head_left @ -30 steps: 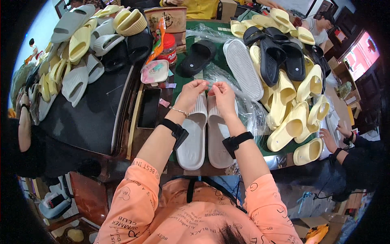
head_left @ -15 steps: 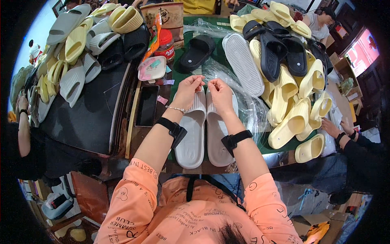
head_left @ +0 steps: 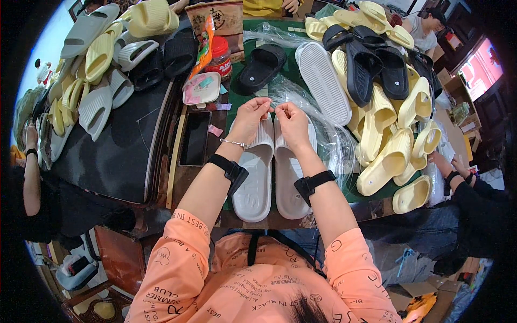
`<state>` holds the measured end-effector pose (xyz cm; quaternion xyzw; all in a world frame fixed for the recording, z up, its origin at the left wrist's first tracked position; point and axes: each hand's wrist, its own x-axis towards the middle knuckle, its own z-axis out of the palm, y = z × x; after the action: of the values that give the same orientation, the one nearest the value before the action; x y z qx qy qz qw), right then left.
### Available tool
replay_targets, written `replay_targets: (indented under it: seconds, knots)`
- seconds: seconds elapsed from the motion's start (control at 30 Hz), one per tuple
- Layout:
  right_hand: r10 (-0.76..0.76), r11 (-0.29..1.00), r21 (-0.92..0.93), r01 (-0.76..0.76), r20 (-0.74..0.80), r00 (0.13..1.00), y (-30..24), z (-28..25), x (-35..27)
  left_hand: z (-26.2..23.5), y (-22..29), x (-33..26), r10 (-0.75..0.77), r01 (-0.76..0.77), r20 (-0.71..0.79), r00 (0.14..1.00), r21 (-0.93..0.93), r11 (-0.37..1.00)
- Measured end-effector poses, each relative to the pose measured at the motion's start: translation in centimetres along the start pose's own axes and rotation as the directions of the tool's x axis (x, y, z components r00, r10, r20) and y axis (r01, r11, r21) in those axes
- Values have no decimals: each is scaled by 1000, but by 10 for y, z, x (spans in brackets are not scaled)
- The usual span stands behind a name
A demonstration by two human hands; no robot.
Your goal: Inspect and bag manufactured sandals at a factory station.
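Note:
A pair of light grey slides lies side by side before me, the left slide point(head_left: 252, 183) and the right slide point(head_left: 291, 185), toes away from me and open heels toward me. Above their straps, my left hand point(head_left: 251, 121) is closed in a pinch. Close beside it my right hand point(head_left: 292, 126) pinches too, its fingertips nearly meeting the left ones. Whatever lies between the fingertips is too small to make out. My forearms partly cover both slides.
Cream slides point(head_left: 385, 167) and black slides point(head_left: 362, 70) are heaped on the right, beside an upturned white sole point(head_left: 323, 83). Clear plastic wrap point(head_left: 336, 145) runs alongside. Leftward are a phone point(head_left: 195, 139), a small dish point(head_left: 201, 88), a red-lidded jar point(head_left: 219, 56) and another slide pile point(head_left: 97, 113). Co-workers' arms reach in from both sides.
My hands stay almost in place, still pinched close together. At the upper left, a cream slide has shifted left on the pile. A co-worker's hands at the right have moved slightly.

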<state>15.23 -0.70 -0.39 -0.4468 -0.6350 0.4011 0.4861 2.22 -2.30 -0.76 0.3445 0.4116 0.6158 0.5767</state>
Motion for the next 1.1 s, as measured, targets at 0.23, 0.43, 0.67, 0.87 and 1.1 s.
replay_targets:
  seconds: [0.23,0.43,0.67,0.87,1.1]
  knots:
    - [5,1000,4,-5,-9,1000,1,1,0,2,0,-1,46,-44,-22,999,78,996]
    - [5,1000,-7,-5,-10,1000,0,-1,0,4,3,-3,37,-33,-39,999,116,993]
    - [20,1000,-20,-20,23,1000,0,-2,0,4,4,-4,25,-22,-34,999,83,996]
    - [32,999,12,-33,44,998,-1,-3,0,3,1,-2,43,-41,-46,998,54,998]
    - [49,998,31,-50,41,998,-6,-3,-1,3,1,-2,45,-44,-37,998,49,998]
